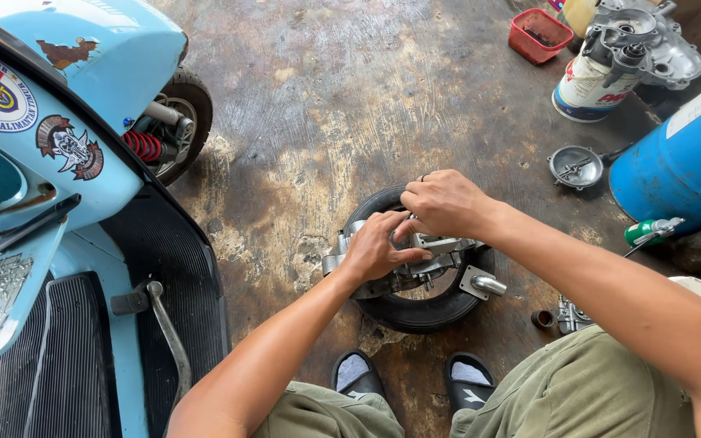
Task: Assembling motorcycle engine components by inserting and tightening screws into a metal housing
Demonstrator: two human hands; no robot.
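Head view, left hand and right hand both gripping metal engine casing, resting on black tyre

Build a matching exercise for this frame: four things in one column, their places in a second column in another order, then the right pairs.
Things
1. Small red plastic tub
2. Black rubber tyre
3. Red coil spring
4. Big blue metal cylinder

Places
A. Right edge, lying on its side
B. Beside the light blue scooter's front wheel
C. On the floor under the grey metal engine part that the left hand and right hand hold
D. Top of the picture, on the stained floor

Pairs: 1-D, 2-C, 3-B, 4-A
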